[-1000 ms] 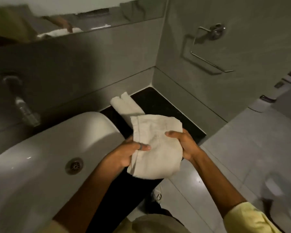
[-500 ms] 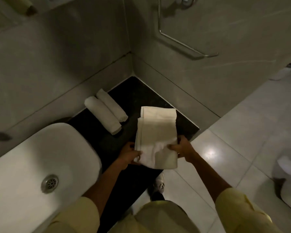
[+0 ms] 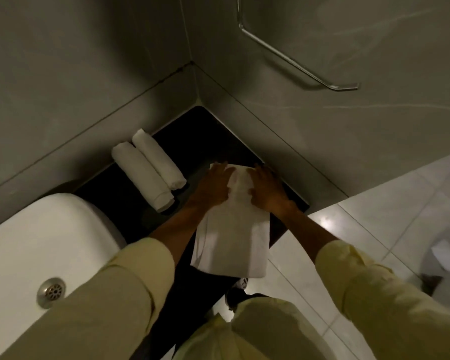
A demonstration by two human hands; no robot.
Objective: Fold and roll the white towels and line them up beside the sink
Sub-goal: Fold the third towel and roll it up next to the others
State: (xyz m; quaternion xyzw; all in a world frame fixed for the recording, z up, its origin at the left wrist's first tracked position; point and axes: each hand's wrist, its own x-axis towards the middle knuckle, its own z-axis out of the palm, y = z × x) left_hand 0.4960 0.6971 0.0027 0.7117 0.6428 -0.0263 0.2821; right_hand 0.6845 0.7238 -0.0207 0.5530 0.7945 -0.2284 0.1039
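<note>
Pressing flat: both hands (image 3: 240, 189), palms spread, on folded towel (image 3: 231, 245); soft, limp, overhangs surface (image 3: 205, 131) at 6 o'clock. Grip far edge.

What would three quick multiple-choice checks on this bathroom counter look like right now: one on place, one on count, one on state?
1. Where do the rolled towels lie?
A. In the sink
B. On the black counter between sink and corner
C. On the floor

2. How many towels are already rolled?
A. One
B. Two
C. Four

3. What state is the towel under the hands in?
A. Folded flat, not rolled
B. Fully rolled
C. Hanging on the wall rail

Answers: 1 B, the rolled towels rest on the black counter beside the sink. 2 B, two rolls lie side by side. 3 A, the left hand and right hand press the flat folded towel, whose near end overhangs the counter edge.
</note>
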